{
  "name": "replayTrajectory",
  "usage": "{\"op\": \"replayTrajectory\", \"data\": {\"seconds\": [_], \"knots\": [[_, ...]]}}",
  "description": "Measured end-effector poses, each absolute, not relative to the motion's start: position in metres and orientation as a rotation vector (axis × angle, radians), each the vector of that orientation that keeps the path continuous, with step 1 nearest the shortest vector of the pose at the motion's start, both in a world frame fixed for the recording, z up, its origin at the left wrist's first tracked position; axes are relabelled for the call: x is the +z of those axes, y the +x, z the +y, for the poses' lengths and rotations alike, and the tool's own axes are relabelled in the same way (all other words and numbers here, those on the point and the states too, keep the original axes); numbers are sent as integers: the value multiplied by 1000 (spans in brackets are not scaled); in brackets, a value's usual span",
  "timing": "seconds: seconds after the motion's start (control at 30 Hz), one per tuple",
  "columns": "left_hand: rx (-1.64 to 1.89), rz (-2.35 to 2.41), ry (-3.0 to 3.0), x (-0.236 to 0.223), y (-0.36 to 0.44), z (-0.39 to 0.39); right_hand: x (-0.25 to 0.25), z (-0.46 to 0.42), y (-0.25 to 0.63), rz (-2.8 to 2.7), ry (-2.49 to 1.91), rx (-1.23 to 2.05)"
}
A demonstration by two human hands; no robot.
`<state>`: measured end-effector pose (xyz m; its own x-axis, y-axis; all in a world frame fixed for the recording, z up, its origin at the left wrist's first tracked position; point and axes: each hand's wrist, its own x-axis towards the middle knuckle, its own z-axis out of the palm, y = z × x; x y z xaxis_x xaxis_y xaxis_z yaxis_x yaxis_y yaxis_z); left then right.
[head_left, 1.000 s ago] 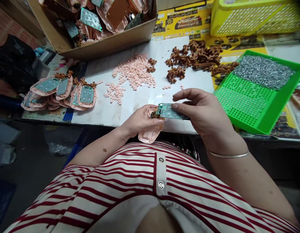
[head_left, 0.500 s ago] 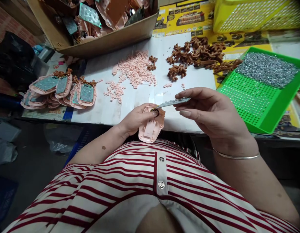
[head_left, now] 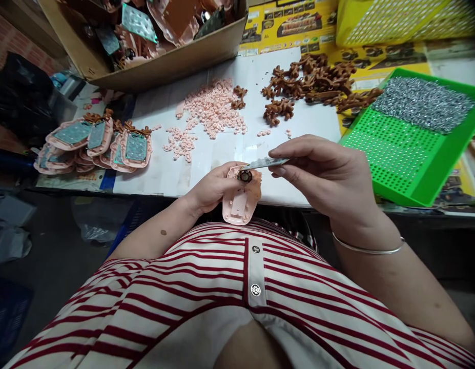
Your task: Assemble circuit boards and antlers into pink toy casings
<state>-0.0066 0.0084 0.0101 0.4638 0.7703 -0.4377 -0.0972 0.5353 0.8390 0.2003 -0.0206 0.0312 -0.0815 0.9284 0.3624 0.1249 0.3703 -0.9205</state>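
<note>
My left hand point(head_left: 210, 188) grips a pink plastic shell point(head_left: 242, 199) at the table's near edge, inner side up, with a small round dark part point(head_left: 244, 176) seated near its top. My right hand point(head_left: 322, 171) pinches a thin green circuit board point(head_left: 265, 163) by one end, held edge-on just above the shell's top. Both hands are closed on their parts, close to my striped shirt.
A stack of finished pink shells with boards point(head_left: 95, 143) lies at the left. Small pink rings point(head_left: 212, 110) and brown antler pieces point(head_left: 314, 82) are scattered on the white sheet. A green tray of screws point(head_left: 410, 138) sits right, a cardboard box point(head_left: 160, 66) of parts behind, a yellow basket point(head_left: 406, 23) far right.
My right hand turned the circuit board from flat over the shell to edge-on and lifted it, uncovering the shell's round dark part. The left hand tilted the shell slightly.
</note>
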Motion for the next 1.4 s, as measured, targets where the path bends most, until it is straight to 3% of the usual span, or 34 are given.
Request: {"op": "replayTrajectory", "data": {"seconds": [0.17,0.5,0.77,0.97,1.4], "knots": [[616,943,859,8,-6,9,30,-22,197,-1563,-977,769],[603,1002,926,6,-5,5,28,-14,188,-1645,-1272,203],[610,1045,1254,3,-4,3,34,1,174,-1625,-1500,239],[576,1085,1393,5,-3,4,35,-3,162,-1622,-1337,305],[598,1054,1112,8,-9,3,27,3,162,-1623,-1253,363]]}}
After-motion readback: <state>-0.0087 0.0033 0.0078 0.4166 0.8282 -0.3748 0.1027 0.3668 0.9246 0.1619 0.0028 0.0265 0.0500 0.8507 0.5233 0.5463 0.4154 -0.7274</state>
